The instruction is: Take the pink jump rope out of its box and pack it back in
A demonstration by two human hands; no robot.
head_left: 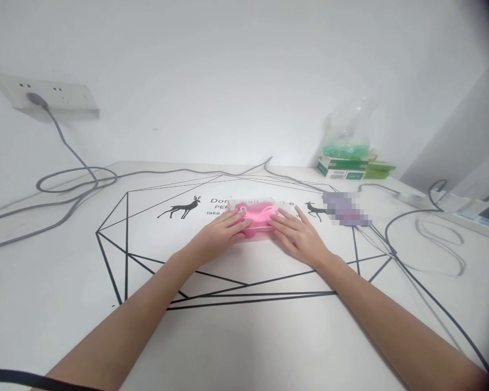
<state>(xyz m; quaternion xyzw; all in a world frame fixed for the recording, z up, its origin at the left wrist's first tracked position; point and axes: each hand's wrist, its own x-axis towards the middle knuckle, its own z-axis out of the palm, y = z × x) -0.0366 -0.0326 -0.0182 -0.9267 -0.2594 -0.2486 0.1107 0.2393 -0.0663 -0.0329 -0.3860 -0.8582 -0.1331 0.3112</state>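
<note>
A pink item in a clear plastic wrapper [257, 214] lies flat on the white table [244, 336], near the middle of the view. My left hand [220, 233] rests on its left side with the fingers spread over the edge. From the right, my right hand [297, 233] touches the other side, its fingers apart and stretched out. Both palms face down. What exactly the pink item is, I cannot make out.
Grey cables [146, 172] run along the table's back and left. A blurred purple object [346, 208] lies to the right, with more cables beyond it. Boxes [342, 167] under a clear bag with green contents [346, 149] stand at the back right. A wall socket [61, 93] is at left.
</note>
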